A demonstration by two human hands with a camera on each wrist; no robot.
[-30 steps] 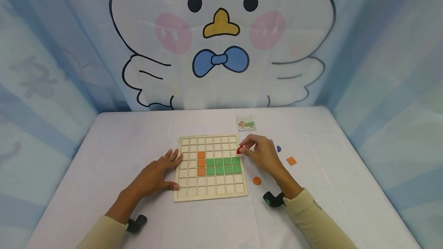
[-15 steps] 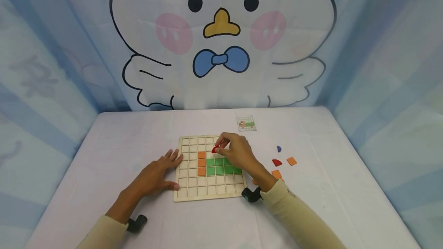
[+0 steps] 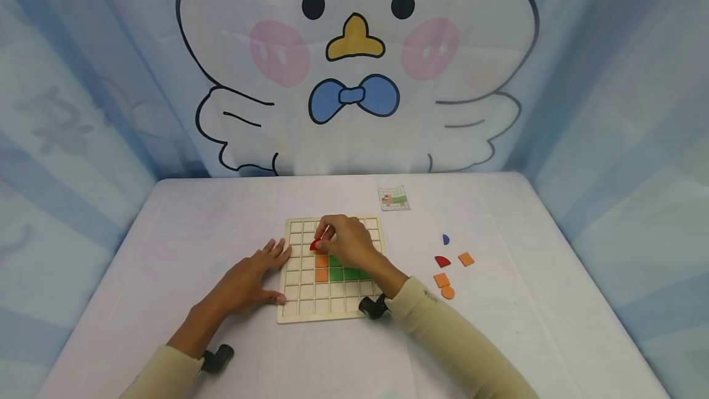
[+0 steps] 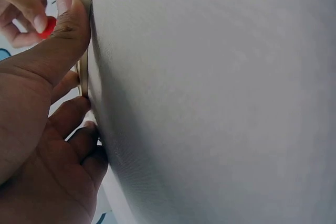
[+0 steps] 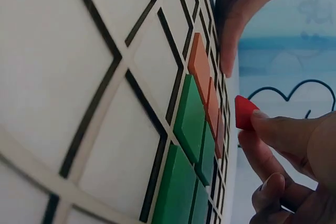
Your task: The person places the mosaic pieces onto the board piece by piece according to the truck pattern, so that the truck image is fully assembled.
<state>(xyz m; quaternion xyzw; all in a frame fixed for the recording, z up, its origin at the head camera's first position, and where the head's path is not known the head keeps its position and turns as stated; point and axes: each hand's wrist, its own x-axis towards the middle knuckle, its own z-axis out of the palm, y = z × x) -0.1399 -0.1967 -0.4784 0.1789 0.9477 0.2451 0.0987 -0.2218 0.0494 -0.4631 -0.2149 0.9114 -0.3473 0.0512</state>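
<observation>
Between thumb and fingers my right hand (image 3: 350, 242) pinches a red quarter-circle tile (image 5: 244, 113), held close over the wooden grid board (image 3: 307, 311). In the head view the red piece overlaps the top of a column of orange square tiles (image 3: 322, 274). Green square tiles (image 3: 336, 274) sit in cells right of that column, partly hidden by my right hand. My left hand (image 3: 244, 282) lies with fingers spread at the board's left edge, its fingertips and thumb on the rim. The left wrist view shows its thumb (image 4: 65, 3) along the board's edge.
Right of the board lie a blue half-round tile (image 3: 445, 239), a red quarter-circle tile (image 3: 442, 261), two orange squares, one of them an orange square tile (image 3: 466, 258), and an orange round tile (image 3: 447, 292). A small picture card (image 3: 394, 198) lies behind the board.
My right hand has carried the red tile leftward from the board's right edge to above the orange column. Loose tiles at the right have come into view. My left hand stays put.
</observation>
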